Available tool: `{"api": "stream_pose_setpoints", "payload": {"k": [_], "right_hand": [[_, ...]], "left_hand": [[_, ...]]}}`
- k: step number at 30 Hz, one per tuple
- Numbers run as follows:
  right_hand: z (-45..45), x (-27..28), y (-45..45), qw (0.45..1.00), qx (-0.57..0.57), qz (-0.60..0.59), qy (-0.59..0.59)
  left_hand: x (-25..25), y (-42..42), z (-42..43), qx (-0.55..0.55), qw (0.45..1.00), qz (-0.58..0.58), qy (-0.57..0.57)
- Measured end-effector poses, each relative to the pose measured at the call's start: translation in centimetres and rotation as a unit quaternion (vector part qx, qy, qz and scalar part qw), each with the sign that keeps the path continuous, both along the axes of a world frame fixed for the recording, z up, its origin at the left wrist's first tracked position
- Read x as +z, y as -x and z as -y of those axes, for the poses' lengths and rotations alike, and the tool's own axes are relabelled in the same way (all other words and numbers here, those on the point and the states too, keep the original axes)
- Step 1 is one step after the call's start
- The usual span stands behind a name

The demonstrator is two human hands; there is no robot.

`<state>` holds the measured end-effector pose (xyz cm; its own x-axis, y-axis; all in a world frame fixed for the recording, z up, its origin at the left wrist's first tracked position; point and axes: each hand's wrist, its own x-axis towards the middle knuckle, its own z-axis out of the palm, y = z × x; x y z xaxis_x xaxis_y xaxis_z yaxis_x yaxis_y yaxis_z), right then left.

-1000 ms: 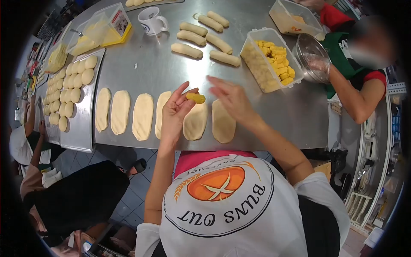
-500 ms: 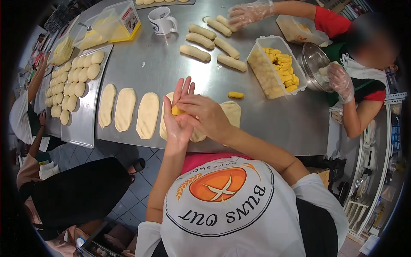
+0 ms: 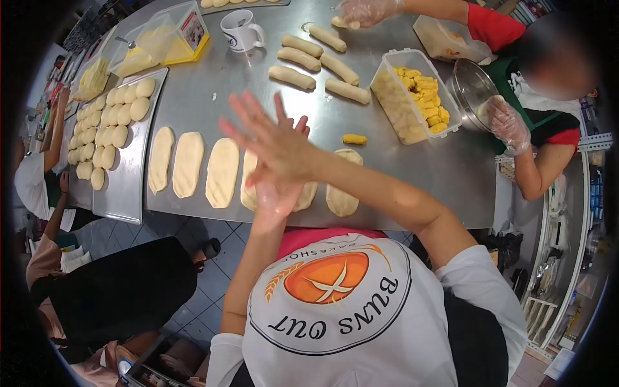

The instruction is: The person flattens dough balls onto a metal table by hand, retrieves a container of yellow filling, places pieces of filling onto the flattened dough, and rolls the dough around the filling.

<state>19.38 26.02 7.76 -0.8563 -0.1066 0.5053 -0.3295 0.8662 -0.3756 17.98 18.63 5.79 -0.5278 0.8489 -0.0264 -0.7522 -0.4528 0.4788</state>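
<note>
My right hand (image 3: 274,143) lies across my left hand (image 3: 278,198), its fingers spread and stretched toward the upper left. Beneath it, my left hand is palm up, with most of its fingers covered. The yellow filling that showed on the left palm a moment earlier is now hidden between the palms. Flattened oval dough pieces lie in a row along the near table edge, such as one dough oval (image 3: 222,173) left of my hands and another dough oval (image 3: 344,184) to their right. A small yellow filling log (image 3: 354,139) rests on the steel table beyond that right-hand oval.
A clear tub (image 3: 393,106) holds yellow filling pieces. Several rolled dough logs (image 3: 300,59) lie beyond my hands, near a white mug (image 3: 240,33). Dough balls cover a metal tray (image 3: 132,187) at left. A gloved co-worker's hand (image 3: 371,11) touches dough at upper right.
My right hand has slid forward and left over my left palm, its fingers spreading and covering the yellow filling. The co-worker's gloved hand has moved slightly up and left onto a dough log.
</note>
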Motion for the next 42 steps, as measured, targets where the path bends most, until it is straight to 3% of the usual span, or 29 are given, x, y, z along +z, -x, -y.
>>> {"api": "stream_pose_setpoints", "payload": {"k": [4,7,10,13,14,16,19,22,25,28,32,35,37,39,42], "right_hand": [[1.7,0.0,-1.5,0.997,0.064,0.035,-0.026],[-1.7,-1.4,0.5,0.996,-0.075,0.034,-0.038],[-3.1,0.1,-0.2,0.99,-0.096,0.008,-0.107],[-4.6,1.1,-0.5,0.989,-0.091,-0.064,0.098],[-4.6,2.2,-1.8,0.971,-0.116,-0.014,0.208],[-4.5,2.2,-4.0,0.966,-0.101,0.152,0.182],[-1.1,-1.1,-5.8,0.98,-0.075,0.044,0.181],[-1.3,-1.5,-6.7,0.945,-0.102,0.111,0.289],[-1.0,-1.7,-8.7,0.946,-0.1,0.172,0.255],[0.7,-4.0,-10.2,0.954,-0.087,0.159,0.237],[1.0,-6.5,-9.8,0.971,-0.084,0.179,0.137],[-0.2,-5.1,-10.3,0.978,-0.105,0.11,0.145],[-4.8,-7.1,-10.7,0.967,-0.185,0.027,0.172],[-8.3,-5.1,-11.3,0.952,-0.303,0.046,0.016],[-10.2,-5.5,-12.3,0.951,-0.274,0.141,0.039]], "left_hand": [[-0.7,0.0,-0.4,0.0,0.993,0.095,0.074],[-1.8,-0.3,0.7,-0.037,0.99,0.129,-0.049],[-2.9,-0.7,1.5,-0.071,0.952,0.273,-0.121],[-1.0,-0.4,1.0,-0.001,0.967,0.255,0.021],[-2.0,0.1,1.3,-0.018,0.97,0.24,-0.03],[-4.1,1.1,1.8,-0.06,0.967,0.207,-0.133],[-2.4,0.4,1.5,-0.019,0.984,0.17,-0.052],[-2.9,1.1,2.7,-0.034,0.996,0.084,0.01],[-2.1,3.9,4.7,0.092,0.992,0.004,0.087],[-1.1,5.6,6.5,0.122,0.989,-0.019,0.086],[-1.5,5.1,6.5,0.085,0.994,0.007,0.074],[-1.6,4.5,6.0,0.08,0.994,0.027,0.071],[-1.3,4.2,5.8,0.09,0.995,0.025,0.045],[-1.2,3.9,5.8,0.095,0.995,0.029,0.031],[-1.1,3.4,4.7,0.075,0.996,0.049,0.017]]}}
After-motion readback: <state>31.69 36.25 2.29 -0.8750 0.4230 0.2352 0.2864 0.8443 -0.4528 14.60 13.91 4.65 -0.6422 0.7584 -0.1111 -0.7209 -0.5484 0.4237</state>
